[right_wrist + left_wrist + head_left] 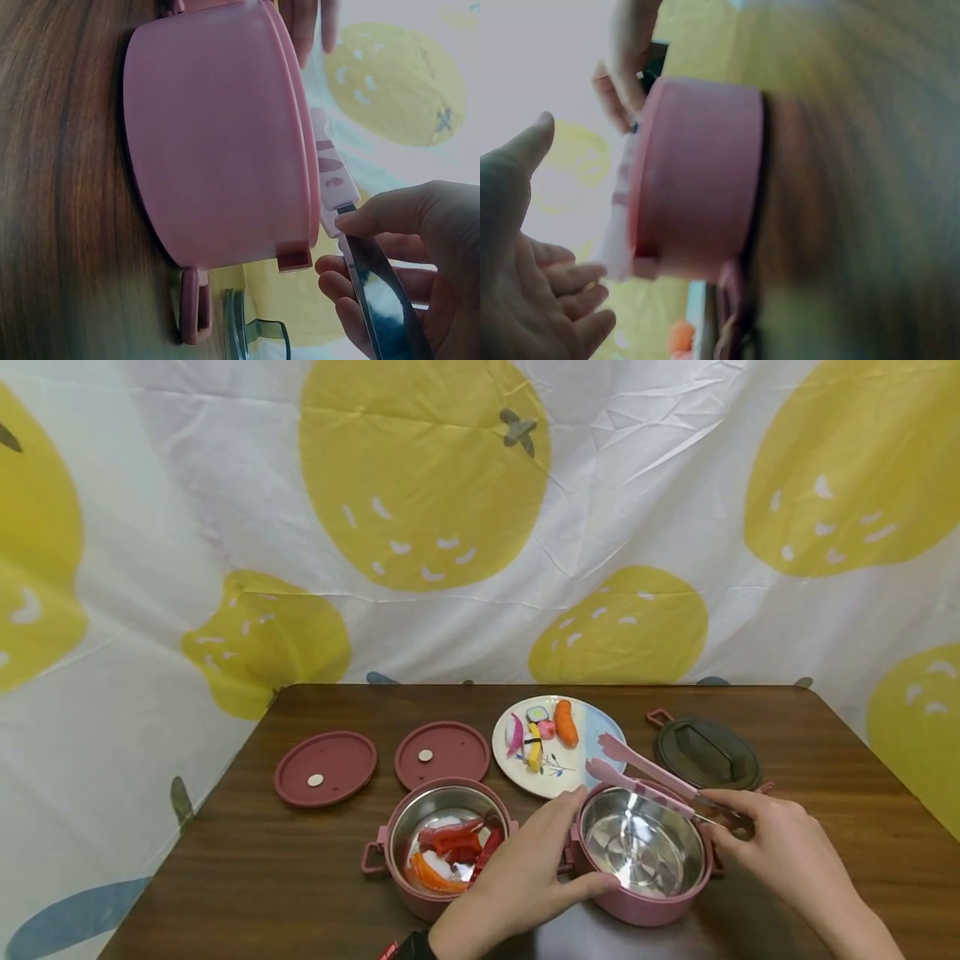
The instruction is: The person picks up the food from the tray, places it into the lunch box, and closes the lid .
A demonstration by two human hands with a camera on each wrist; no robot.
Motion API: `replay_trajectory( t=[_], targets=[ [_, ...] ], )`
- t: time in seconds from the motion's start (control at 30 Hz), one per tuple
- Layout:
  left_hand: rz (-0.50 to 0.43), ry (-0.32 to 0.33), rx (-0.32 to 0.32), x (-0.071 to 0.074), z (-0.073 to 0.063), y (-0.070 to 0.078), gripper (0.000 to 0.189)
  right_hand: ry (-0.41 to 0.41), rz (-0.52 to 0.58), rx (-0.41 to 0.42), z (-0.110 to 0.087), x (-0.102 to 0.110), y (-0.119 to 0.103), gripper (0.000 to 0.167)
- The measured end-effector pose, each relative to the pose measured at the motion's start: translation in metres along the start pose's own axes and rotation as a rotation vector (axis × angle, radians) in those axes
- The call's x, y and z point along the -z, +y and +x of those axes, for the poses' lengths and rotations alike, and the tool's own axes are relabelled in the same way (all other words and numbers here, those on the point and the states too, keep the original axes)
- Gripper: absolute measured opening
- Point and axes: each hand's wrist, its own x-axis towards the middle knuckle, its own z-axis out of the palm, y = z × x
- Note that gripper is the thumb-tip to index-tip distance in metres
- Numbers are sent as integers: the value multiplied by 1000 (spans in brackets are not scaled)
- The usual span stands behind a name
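Observation:
My right hand (pixel 780 843) grips a pair of tongs (pixel 652 777) with pink heads and metal arms. The tong heads are spread apart, above the far rim of a bare-bottomed pink pot (pixel 652 906) and near the plate. My left hand (pixel 525 868) is held beside that pot's left side, thumb extended toward the near rim. In the left wrist view its palm and fingers (pixel 581 281) hold nothing. Left of it stands a second pink pot (pixel 423 902) with red and orange toy food pieces (pixel 453 843) inside, partly covered by the hand.
Behind the pots, a plate (pixel 517 777) carries a toy sausage (pixel 566 724) and several sushi pieces (pixel 534 747). Two dark-red lids (pixel 337 785) (pixel 457 760) lie at the left and centre back. A lidded dark pan (pixel 708 752) with pink handles is behind the right pot.

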Motion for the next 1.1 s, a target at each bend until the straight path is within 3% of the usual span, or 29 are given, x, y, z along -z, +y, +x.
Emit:
replay_trajectory(
  t=[0.2,0.37,0.87,1.1],
  targets=[
    [-6,-38,93,-21,11,3,89,-4,23,-3,-1,-3,0,33],
    [11,-20,129,-29,14,4,84,-13,15,-16,-1,-3,2,39],
    [25,30,138,-36,18,1,85,-10,-21,-22,0,-2,3,32],
    [31,51,127,-36,18,-1,85,23,-31,25,15,5,1,29]
  ],
)
